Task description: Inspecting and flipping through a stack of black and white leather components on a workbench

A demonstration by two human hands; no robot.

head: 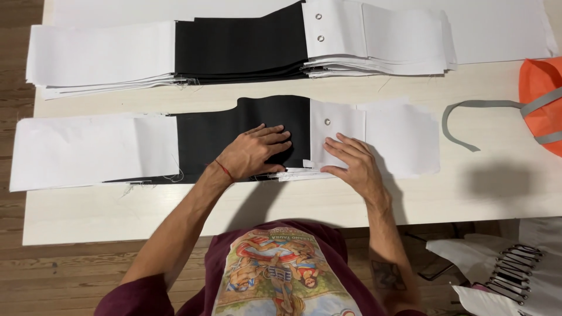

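Fabric lies in two groups on the pale desk (351, 205). The nearer group is a stack of panels (205, 140), each made of a black middle section flanked by white sections, and both hands rest on it.

The left hand (252, 153) lies palm down on the black section, its fingers (275, 136) stretched out flat and slightly spread, pointing toward the seam where black meets white. They press on the cloth rather than grip anything. A thin red cord circles that wrist.

The right hand (351, 164) sits just beside it on the white section (336, 126), which carries one small metal eyelet (327, 122) near its top edge. Its fingers are extended and loosely fanned, with fingertips touching the white cloth below the eyelet; the thumb reaches down to the near edge, where several layered white edges show. Nothing is pinched or enclosed there that I can make out.

Farther back on the desk is a taller stack (234, 50) of the same black and white panels, with two eyelets showing on its top white piece. At the right edge of the desk lies an orange garment (541, 96) with grey strips, and a grey strap (462, 120) curls out from it, well apart from both hands.
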